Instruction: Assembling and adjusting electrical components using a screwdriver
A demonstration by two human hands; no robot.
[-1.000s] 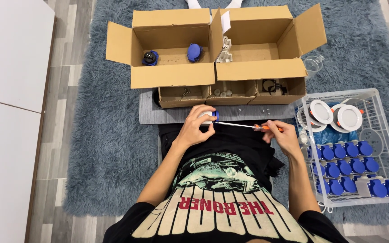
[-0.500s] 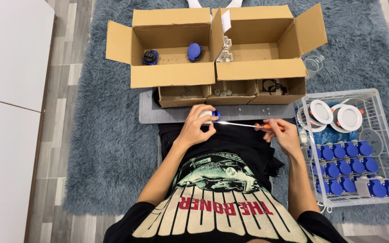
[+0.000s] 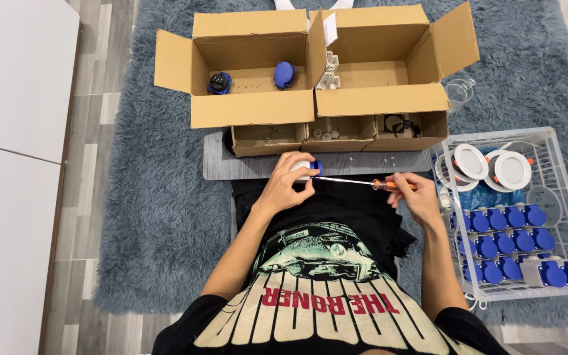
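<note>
Hands meet just over the lap: the left hand [image 3: 294, 181] is wrapped snugly around a small white-and-blue socket part [image 3: 307, 168], while the right hand [image 3: 410, 194] pinches the orange handle of a screwdriver [image 3: 363, 182], its thin shaft lying level and its tip set against the blue end of that part. Compared with a second ago almost nothing has shifted: same grip, same angle, tip in the same spot, so the driving looks to be mid-turn rather than finished. Right of the hands sits a white wire basket [image 3: 563, 217] holding rows of blue sockets [image 3: 504, 231] and two round white fittings [image 3: 491, 165]. Farther off, beyond a grey mat [image 3: 231, 167], three small trays front two open cardboard boxes [image 3: 258, 66]; the left box holds two more blue pieces.
</note>
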